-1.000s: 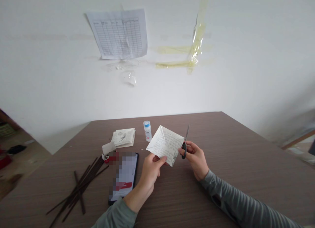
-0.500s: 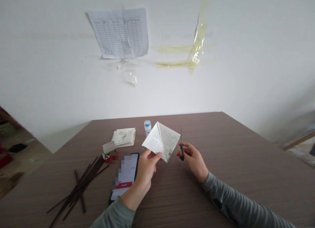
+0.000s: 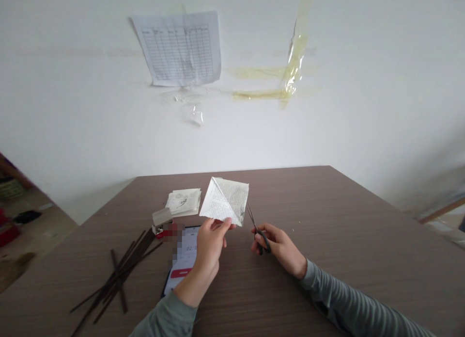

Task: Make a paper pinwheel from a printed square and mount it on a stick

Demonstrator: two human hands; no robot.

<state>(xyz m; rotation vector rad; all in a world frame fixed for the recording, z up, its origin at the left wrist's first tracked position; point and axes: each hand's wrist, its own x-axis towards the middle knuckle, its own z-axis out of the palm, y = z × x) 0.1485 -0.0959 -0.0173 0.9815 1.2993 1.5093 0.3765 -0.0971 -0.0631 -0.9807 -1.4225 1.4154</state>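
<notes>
A square of printed paper [image 3: 227, 199] with a diagonal crease is pinched at its lower edge by my left hand [image 3: 213, 240], thumb on top. It is held up over the table. My right hand [image 3: 278, 242] grips a pair of scissors [image 3: 261, 237] by the dark handles, with the slim blades pointing up and left. The blade tips are close to the paper's right edge; whether they touch it I cannot tell. Behind my left forearm lies a phone [image 3: 181, 264] with a lit screen, partly covered by the arm.
A stack of paper squares [image 3: 183, 202] lies at the back left of the brown table [image 3: 327, 216]. Nearer are a small open box [image 3: 162, 219] and several dark thin sticks [image 3: 119, 279] in a crossed pile. A printed sheet [image 3: 181, 48] is taped to the wall.
The paper has turned and shifted left, and now hides the glue bottle seen earlier. The scissors have moved left and down and tilted, and small scraps show on the table to the right.
</notes>
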